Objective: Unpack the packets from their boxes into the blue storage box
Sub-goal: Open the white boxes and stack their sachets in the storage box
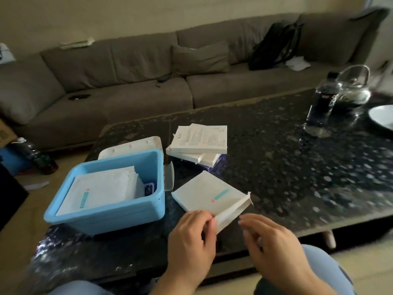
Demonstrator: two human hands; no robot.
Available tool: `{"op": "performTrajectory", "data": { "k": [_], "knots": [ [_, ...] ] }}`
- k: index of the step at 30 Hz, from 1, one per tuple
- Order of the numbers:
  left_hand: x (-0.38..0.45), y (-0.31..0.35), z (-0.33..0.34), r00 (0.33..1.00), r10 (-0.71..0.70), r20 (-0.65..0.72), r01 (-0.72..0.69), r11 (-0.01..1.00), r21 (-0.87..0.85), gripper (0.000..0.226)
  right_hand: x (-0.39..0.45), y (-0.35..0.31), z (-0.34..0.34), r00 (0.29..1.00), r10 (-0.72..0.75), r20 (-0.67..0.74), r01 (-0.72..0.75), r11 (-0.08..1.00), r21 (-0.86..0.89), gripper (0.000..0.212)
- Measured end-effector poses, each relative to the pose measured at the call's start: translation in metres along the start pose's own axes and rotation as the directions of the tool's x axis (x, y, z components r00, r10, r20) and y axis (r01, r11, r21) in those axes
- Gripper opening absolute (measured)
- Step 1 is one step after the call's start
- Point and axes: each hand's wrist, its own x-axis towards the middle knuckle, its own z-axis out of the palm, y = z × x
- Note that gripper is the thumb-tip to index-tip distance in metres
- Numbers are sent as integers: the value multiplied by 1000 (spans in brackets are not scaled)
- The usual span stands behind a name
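Observation:
A flat white box (207,191) with a teal stripe lies on the dark table near the front edge, its end flap open toward me. My left hand (192,237) pinches the near corner of that flap. My right hand (269,243) hovers just right of the flap, fingers curled, touching nothing I can see. The blue storage box (119,216) stands to the left with several white packets (100,189) leaning inside. A stack of white boxes (198,141) rests behind the open one.
The white lid (131,146) lies behind the blue box. A water bottle (321,103), glass teapot (355,88) and white plate (382,117) stand at the far right. A grey sofa (148,67) runs behind the table.

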Motion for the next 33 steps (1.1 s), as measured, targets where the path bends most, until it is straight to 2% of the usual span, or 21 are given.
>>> {"op": "performTrajectory", "data": {
  "k": [4,6,10,15,18,19,23,26,30,32,33],
  "knots": [
    [-1,-1,-5,999,-26,-25,26,999,-25,14,10,-7,16,974,-197,113,212,967,-141,50],
    [-2,-3,-7,999,-27,-46,26,999,-35,13,16,-9,25,956,-253,146,281,935,-217,54],
    [-3,-4,-12,997,8,-71,-10,1000,-26,10,26,-14,39,930,-347,118,366,871,-328,54],
    [-4,-6,-15,998,17,-62,-18,1000,-14,13,22,-11,39,922,-374,97,382,850,-363,37],
    [-5,-6,-15,999,10,-51,-12,999,-43,15,8,-4,28,896,-443,7,418,840,-346,29],
    [-5,-6,-15,999,15,-49,-17,998,-52,14,3,-2,24,882,-469,-30,434,837,-334,29],
    [-6,-9,-11,999,-8,-48,3,995,-102,17,-16,0,11,816,-570,-96,513,791,-333,54],
    [-7,-14,-6,999,-30,-12,28,987,-159,22,-22,1,5,807,-580,-110,508,778,-370,52],
    [-12,-23,-1,994,-34,105,44,994,-96,25,-25,-3,-18,794,-588,-153,498,774,-391,46],
    [-14,-21,-2,987,-11,158,20,999,-51,33,-15,-12,-40,809,-576,-119,487,769,-415,44],
    [-13,-16,-5,987,14,158,-4,998,-64,38,-6,-17,-52,819,-568,-80,485,760,-433,35]
  ]
}}
